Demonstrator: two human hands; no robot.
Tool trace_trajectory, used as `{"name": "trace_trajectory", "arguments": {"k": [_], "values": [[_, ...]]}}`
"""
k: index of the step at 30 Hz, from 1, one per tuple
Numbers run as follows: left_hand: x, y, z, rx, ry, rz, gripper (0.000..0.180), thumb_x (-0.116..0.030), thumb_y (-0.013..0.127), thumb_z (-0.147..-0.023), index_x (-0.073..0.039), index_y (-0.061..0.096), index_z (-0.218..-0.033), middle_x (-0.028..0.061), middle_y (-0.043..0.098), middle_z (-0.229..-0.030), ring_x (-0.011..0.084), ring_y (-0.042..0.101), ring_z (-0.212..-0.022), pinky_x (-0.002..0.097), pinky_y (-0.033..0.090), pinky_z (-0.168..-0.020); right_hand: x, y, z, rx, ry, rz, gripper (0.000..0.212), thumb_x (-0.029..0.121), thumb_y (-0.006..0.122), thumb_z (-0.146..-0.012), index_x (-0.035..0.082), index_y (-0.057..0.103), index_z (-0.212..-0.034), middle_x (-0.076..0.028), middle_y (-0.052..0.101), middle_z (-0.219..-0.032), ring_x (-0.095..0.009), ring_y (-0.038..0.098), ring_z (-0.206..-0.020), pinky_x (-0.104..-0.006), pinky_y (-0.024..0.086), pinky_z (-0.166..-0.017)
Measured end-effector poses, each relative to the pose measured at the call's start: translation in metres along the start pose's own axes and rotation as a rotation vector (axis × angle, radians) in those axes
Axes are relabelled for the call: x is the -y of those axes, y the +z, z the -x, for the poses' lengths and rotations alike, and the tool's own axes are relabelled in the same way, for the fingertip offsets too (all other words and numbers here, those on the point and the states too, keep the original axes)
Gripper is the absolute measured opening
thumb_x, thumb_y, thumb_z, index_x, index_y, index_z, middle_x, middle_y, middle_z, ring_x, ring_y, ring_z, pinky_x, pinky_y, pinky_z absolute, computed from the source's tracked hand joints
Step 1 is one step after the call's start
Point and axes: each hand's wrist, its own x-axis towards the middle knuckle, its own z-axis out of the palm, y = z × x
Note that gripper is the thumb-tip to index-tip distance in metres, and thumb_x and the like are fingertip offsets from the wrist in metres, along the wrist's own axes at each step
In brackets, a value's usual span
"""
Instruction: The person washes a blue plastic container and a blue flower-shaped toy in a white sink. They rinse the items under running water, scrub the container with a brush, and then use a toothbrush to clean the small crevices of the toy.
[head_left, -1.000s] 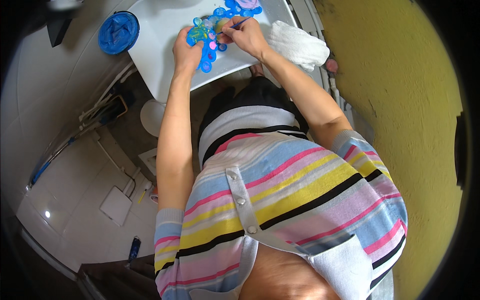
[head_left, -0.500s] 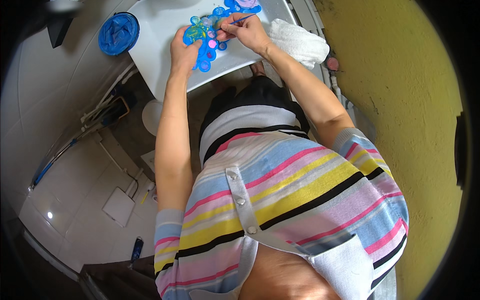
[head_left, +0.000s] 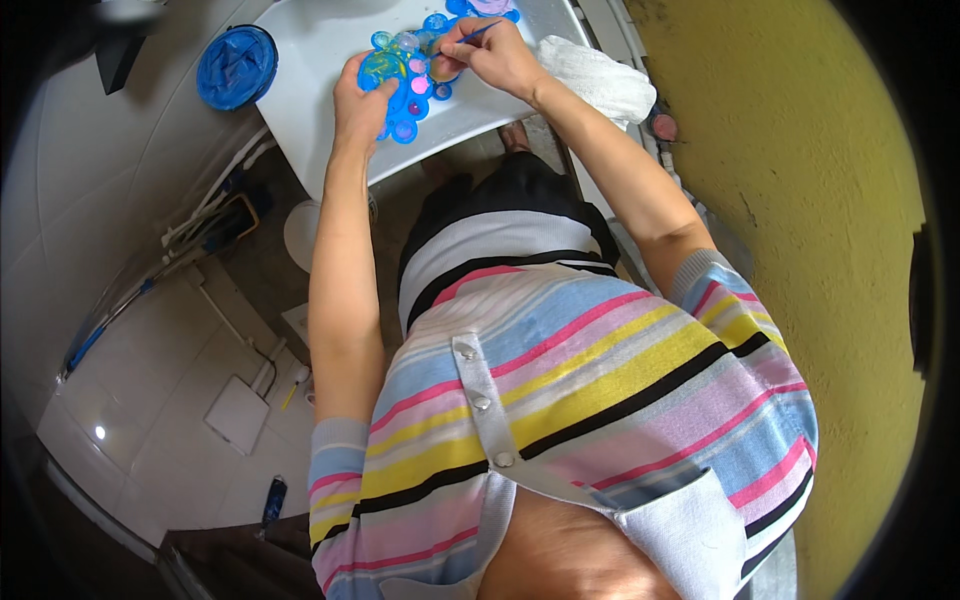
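Note:
My left hand [head_left: 359, 112] grips the left side of a blue paint palette [head_left: 408, 106] made of clustered round wells, its thumb on top. Yellow-green, pink and purple patches colour some wells. Pinched in my right hand [head_left: 490, 58] is a thin blue stick [head_left: 478, 33], like a paintbrush handle; its working end is hidden by my fingers at the palette's right side. Farther back, more blue round wells [head_left: 490, 7] with a pale pink patch are cut off by the upper edge. Both hands are over a white sink [head_left: 310, 60].
A folded white towel [head_left: 590, 78] lies at the sink's right edge. To the left stands a round bin [head_left: 235, 68] with a blue liner. A yellow wall [head_left: 800, 200] rises on the right, with white pipes beside the sink. White tiles [head_left: 140, 400] are at the lower left.
My left hand and the palette have shifted slightly left. My right hand has moved a little left and up, still pinching the blue stick.

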Motion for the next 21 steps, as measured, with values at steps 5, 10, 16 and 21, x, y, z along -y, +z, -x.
{"name": "trace_trajectory", "arguments": {"k": [5,10,16,21], "values": [[-0.004,0.003,-0.001,-0.007,0.006,0.051,0.047,0.003,0.065,-0.079,-0.004,0.052,-0.123,0.0118,0.064,-0.106,0.0197,0.063,-0.093,0.0308,0.052,-0.079,0.005,0.011,0.004,-0.037,-0.03,-0.024,0.013,0.007,0.057,-0.093,-0.003,0.065,-0.095,-0.009,0.07,-0.083,-0.015,0.068,-0.08,-0.026,0.056,-0.076],[-0.007,-0.005,0.001,0.068,0.036,0.066,0.047,0.003,0.067,-0.078,-0.004,0.053,-0.122,0.0111,0.064,-0.104,0.0184,0.064,-0.09,0.0296,0.053,-0.077,-0.002,-0.012,-0.009,0.133,0.112,-0.28,0.012,0.009,0.059,-0.091,-0.002,0.065,-0.091,-0.01,0.069,-0.082,-0.021,0.069,-0.08,-0.0328,0.056,-0.073],[-0.003,0.002,-0.001,0.0,0.103,0.039,0.043,0.004,0.065,-0.079,-0.003,0.053,-0.12,0.0105,0.064,-0.103,0.0187,0.063,-0.092,0.0303,0.052,-0.078,0.009,-0.02,-0.016,-0.007,-0.007,0.01,0.014,0.009,0.062,-0.088,-0.003,0.065,-0.081,-0.009,0.068,-0.077,-0.017,0.065,-0.069,-0.0323,0.052,-0.064],[0.001,-0.002,-0.004,-0.065,0.062,0.06,0.046,0.004,0.065,-0.079,-0.003,0.052,-0.123,0.0117,0.064,-0.105,0.0189,0.063,-0.091,0.0303,0.053,-0.077,0.018,-0.012,-0.019,-0.169,-0.384,0.477,0.011,0.009,0.066,-0.081,-0.001,0.066,-0.082,-0.019,0.064,-0.074,-0.03,0.064,-0.069,-0.037,0.05,-0.063]]}}
